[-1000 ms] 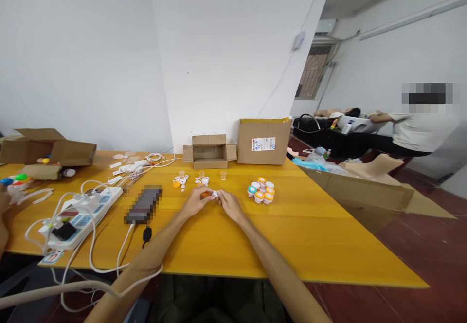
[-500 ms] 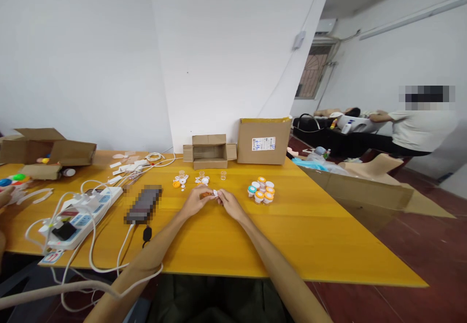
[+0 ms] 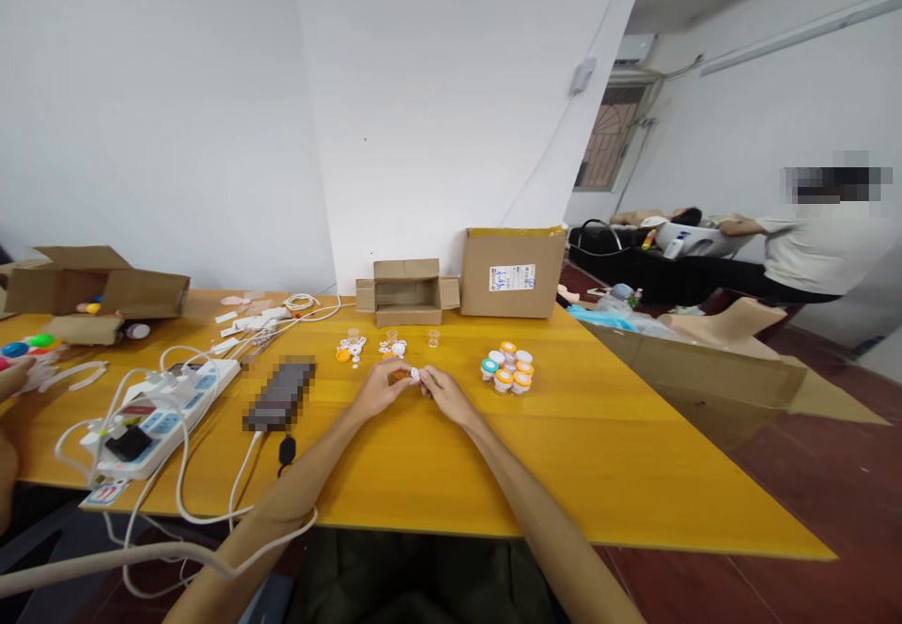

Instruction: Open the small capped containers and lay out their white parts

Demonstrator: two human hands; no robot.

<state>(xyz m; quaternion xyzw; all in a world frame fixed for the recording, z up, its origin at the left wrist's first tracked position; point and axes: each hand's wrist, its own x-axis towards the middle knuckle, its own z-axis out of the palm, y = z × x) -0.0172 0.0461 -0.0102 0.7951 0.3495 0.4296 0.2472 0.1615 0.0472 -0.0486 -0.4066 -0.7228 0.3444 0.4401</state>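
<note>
My left hand (image 3: pixel 379 387) and my right hand (image 3: pixel 443 392) meet over the middle of the yellow table (image 3: pixel 634 455). The left fingers are pinched on a small orange piece (image 3: pixel 399 375). The right fingers pinch a small white piece (image 3: pixel 415 374) held against it. Just beyond the hands lie loose white and orange small parts (image 3: pixel 350 350) and a tiny clear vial (image 3: pixel 433 336). To the right stands a cluster of small capped jars (image 3: pixel 508 370) with orange, white and teal lids.
Two cardboard boxes (image 3: pixel 407 291) (image 3: pixel 512 273) stand at the table's far edge. A white power strip (image 3: pixel 163 408) with cables and a dark device (image 3: pixel 280 393) lie at left. Another person's hand (image 3: pixel 15 378) is at far left; a person sits at far right (image 3: pixel 824 253).
The view shifted slightly. My hands stay together on the small orange and white pieces with hardly any motion.
</note>
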